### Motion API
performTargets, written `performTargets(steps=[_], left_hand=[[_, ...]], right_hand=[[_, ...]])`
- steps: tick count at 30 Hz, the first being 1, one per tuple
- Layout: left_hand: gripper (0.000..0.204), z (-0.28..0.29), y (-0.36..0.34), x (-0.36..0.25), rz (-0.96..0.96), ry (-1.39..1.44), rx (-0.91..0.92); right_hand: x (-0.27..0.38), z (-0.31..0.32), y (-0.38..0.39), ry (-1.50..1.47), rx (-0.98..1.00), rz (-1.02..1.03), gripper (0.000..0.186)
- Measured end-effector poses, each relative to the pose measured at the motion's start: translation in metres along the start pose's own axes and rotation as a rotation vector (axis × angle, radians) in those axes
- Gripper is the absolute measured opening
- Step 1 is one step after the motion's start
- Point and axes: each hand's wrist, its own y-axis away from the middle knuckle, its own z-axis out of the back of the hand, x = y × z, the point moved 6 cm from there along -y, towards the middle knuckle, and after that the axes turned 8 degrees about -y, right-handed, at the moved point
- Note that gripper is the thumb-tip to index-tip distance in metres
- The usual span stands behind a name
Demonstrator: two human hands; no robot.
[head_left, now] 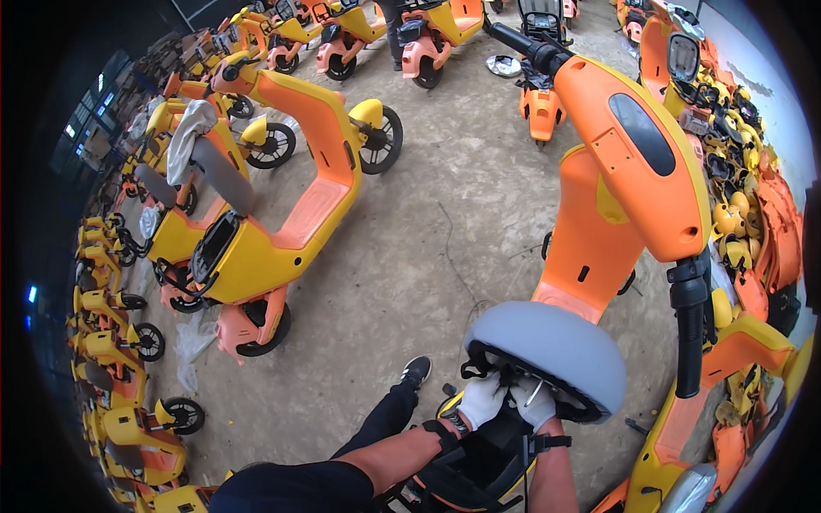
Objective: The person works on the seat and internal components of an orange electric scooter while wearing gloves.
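The grey seat (547, 346) of an orange and yellow scooter (590, 231) is tilted up, its dark underside facing me. Both my hands wear white gloves and work close together beneath its edge. My left hand (483, 400) is closed at the seat's hinge area, its fingertips partly hidden. Just beside it, my right hand (534, 405) is also closed, with a thin shiny metal piece (534, 393) showing by its fingers. What either hand grips is too small and shaded to name. Below them lies the open black under-seat compartment (479, 462).
To the left stands another yellow and orange scooter (316, 205), with more in rows behind it. Loose body panels (778, 231) are heaped along the right wall. A yellow scooter frame (684, 419) is close on my right. Someone's legs (392, 34) show at the far side.
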Motion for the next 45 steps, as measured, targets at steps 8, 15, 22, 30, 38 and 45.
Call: performTargets(steps=[8, 15, 22, 30, 38, 45], left_hand=[[0.033, 0.001, 0.008, 0.016, -0.165, -0.051, -0.018], [0.029, 0.005, -0.002, 0.020, -0.177, 0.021, 0.123], [0.038, -0.008, -0.001, 0.024, -0.188, -0.023, 0.269], [0.037, -0.018, 0.004, 0.030, -0.367, -0.309, 0.346], [0.024, -0.014, 0.011, 0.024, -0.583, -0.426, 0.142], [0.013, 0.010, -0.003, 0.023, -0.238, 0.020, 0.182]], right_hand=[[0.014, 0.018, 0.002, -0.454, -0.123, -0.060, 0.027], [0.003, 0.005, 0.001, -0.273, -0.123, -0.072, 0.022], [0.004, 0.009, 0.004, -0.184, -0.262, -0.059, 0.020], [0.029, 0.019, 0.005, 0.195, -0.382, -0.086, 0.018], [0.058, 0.044, -0.002, 0.342, -0.242, -0.017, 0.016], [0.070, 0.053, -0.013, 0.109, -0.164, -0.063, 0.021]])
